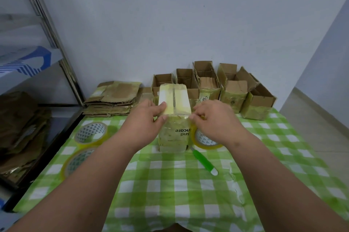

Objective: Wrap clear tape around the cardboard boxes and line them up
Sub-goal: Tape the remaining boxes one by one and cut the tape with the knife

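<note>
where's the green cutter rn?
Head view: the green cutter lies on the checked tablecloth, right of centre, just in front of the tape roll under the right hand.

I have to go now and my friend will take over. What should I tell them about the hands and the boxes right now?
Left hand: holds the left side of the box being taped, thumb on its top.
Right hand: pinches at the box's right top edge, right beside a tape roll; I cannot tell if it holds the tape end.
The box stands mid-table on the checked cloth.
Done: a row of taped open boxes along the wall.
Left: finish this box, add it to the row, then the flat cardboard stack. Two spare rolls lie left; a green cutter lies right.
</note>
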Available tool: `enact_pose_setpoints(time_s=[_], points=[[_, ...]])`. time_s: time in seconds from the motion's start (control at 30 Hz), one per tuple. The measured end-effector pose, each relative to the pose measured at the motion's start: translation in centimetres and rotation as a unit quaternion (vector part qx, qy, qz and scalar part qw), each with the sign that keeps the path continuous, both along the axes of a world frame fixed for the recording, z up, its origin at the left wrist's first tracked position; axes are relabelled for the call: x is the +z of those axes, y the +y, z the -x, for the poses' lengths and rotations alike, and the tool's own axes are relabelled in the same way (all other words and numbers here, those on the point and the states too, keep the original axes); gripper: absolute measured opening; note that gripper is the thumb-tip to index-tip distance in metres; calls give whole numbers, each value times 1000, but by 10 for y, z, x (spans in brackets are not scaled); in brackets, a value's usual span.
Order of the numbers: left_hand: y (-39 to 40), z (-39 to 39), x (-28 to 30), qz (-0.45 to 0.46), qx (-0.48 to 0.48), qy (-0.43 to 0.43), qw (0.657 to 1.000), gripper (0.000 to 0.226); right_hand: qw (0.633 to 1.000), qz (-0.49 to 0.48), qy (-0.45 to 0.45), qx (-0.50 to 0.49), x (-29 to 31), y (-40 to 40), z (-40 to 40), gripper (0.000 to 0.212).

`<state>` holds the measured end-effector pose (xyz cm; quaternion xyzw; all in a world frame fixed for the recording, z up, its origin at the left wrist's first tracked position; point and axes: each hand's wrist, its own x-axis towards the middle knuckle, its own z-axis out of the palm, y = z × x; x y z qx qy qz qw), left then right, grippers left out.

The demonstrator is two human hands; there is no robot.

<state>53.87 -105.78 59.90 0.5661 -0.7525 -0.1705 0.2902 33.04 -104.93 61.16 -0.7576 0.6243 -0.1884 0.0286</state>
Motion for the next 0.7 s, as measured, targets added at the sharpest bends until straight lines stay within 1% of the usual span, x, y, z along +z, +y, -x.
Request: enact_pose_setpoints(time_s=[0.1, 0.33, 0.4, 0.53, 0.63, 0.7], points=[[0, 0, 0, 16, 0, -36, 999, 48, 1000, 7, 11, -4, -3, 2, -1, 34], [3, 4, -4, 51, 8, -50, 997, 48, 996, 63, 51, -42, -8, 6, -13, 34], [6, 7, -8, 74, 16, -40, 996, 45, 995, 76, 54, -47, -10, 8, -16, 34], [14, 11, -20, 109, 33, 31, 993, 39, 996, 79, 31, -30, -15, 10, -11, 36], [15, 15, -22, 117, 43, 23, 992, 41, 996, 83, 24, -33, -18, 9, -10, 43], [16, 17, -18, 107, 46, 9, 993, 46, 995, 87, 24, -41, -19, 8, -12, 43]])
